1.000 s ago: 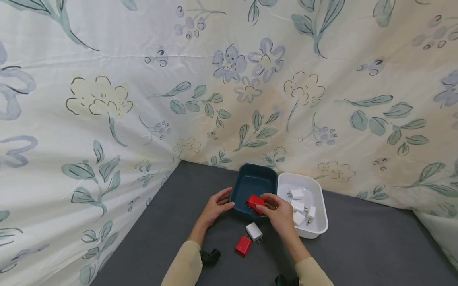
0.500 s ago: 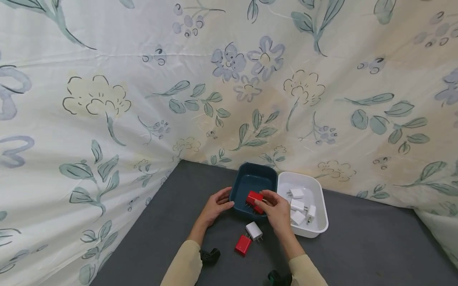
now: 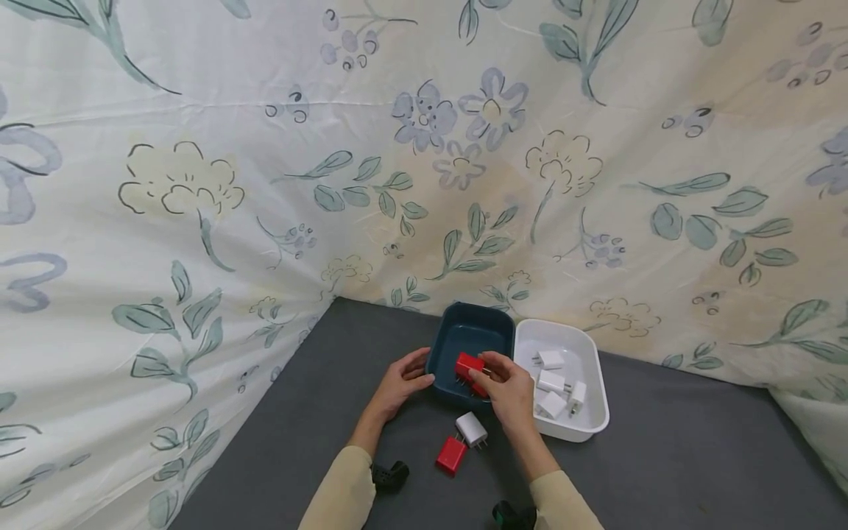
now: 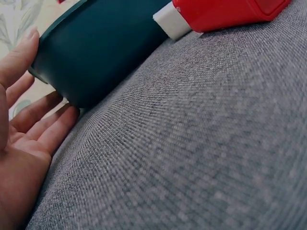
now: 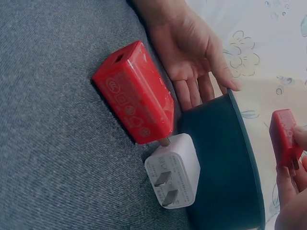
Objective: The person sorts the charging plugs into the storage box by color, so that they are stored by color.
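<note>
My right hand (image 3: 511,390) pinches a red charger plug (image 3: 467,361) over the near right part of the dark teal bin (image 3: 457,312). In the right wrist view, the held plug (image 5: 284,136) has its metal prongs towards the palm. More red shows just below it in the head view, partly behind the thumb. My left hand (image 3: 400,384) rests at the bin's left side, thumb at the rim and fingers loosely against the outer wall (image 4: 103,45). On the cloth before the bin lie another red charger plug (image 3: 451,456) and a white one (image 3: 471,428), end to end.
A white bin (image 3: 601,390) stands against the teal bin's right side, holding several white charger plugs (image 3: 548,359). Grey cloth (image 3: 689,449) covers the table. A floral curtain (image 3: 424,206) rises behind and along the left. Dark wrist devices (image 3: 389,476) sit below the sleeves.
My right hand has shifted a little left with the red charger plug, staying over the teal bin. The left hand and the plugs on the cloth have stayed put.
</note>
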The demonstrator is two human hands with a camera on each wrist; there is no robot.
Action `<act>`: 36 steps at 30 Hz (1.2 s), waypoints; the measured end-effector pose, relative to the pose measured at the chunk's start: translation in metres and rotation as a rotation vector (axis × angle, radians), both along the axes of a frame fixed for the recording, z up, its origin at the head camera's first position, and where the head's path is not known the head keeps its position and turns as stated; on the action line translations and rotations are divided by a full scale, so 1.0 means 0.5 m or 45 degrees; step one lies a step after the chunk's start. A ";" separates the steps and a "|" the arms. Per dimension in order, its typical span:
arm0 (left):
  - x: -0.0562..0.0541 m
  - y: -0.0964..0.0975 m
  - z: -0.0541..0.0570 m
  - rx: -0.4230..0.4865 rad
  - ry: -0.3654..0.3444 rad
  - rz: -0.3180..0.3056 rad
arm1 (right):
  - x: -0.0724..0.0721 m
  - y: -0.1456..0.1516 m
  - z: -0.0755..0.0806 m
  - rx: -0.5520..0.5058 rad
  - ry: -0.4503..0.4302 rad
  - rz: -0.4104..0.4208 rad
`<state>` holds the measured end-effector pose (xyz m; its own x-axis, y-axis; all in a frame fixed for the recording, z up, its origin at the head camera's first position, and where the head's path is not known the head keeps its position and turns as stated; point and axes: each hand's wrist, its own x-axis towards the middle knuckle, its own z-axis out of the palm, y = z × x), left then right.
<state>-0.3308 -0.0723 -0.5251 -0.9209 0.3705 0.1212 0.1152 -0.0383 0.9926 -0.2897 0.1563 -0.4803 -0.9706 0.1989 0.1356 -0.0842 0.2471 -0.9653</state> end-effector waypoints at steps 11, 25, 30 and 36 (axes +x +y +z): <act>0.001 0.003 0.004 0.003 -0.007 -0.027 | 0.003 0.000 -0.004 -0.107 0.089 -0.021; -0.001 0.004 -0.002 0.017 -0.025 -0.023 | 0.013 0.005 -0.030 -0.094 0.061 0.030; -0.002 0.002 -0.004 0.019 -0.016 -0.021 | 0.015 0.004 -0.032 -0.109 0.070 0.029; -0.002 0.000 -0.002 0.029 -0.040 -0.024 | 0.026 0.000 -0.030 -0.069 0.046 0.060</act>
